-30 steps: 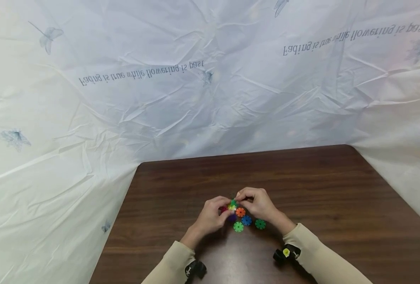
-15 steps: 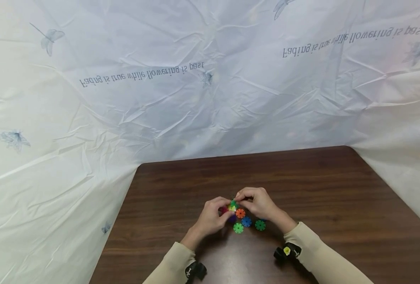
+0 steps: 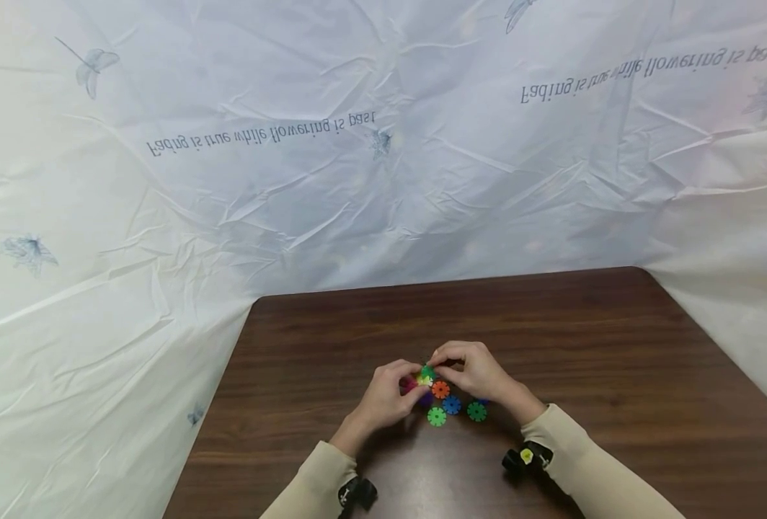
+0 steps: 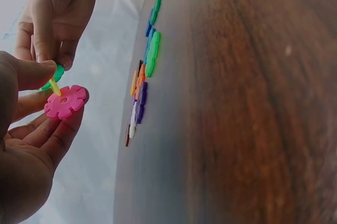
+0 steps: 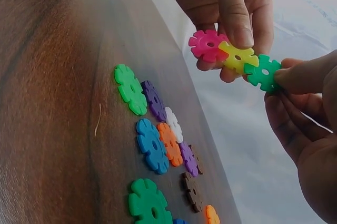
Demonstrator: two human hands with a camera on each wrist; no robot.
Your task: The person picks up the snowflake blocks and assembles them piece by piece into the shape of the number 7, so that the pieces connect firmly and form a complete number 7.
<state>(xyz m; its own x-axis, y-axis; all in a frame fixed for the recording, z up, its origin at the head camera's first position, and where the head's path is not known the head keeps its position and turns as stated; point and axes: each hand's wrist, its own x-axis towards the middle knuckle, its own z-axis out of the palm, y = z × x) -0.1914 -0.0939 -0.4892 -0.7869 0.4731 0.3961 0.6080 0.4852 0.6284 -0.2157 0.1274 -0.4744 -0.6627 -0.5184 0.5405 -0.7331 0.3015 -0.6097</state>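
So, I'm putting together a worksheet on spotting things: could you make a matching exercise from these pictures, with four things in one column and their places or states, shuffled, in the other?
Things
1. Pink disc
2. Yellow disc
3. White disc
4. Right hand

Places or states
A. Lies on the table
B. Pinches a green disc
C. Middle of the held row of three
D. End of the held row, farther from the pinched green one

Pairs: 1-D, 2-C, 3-A, 4-B
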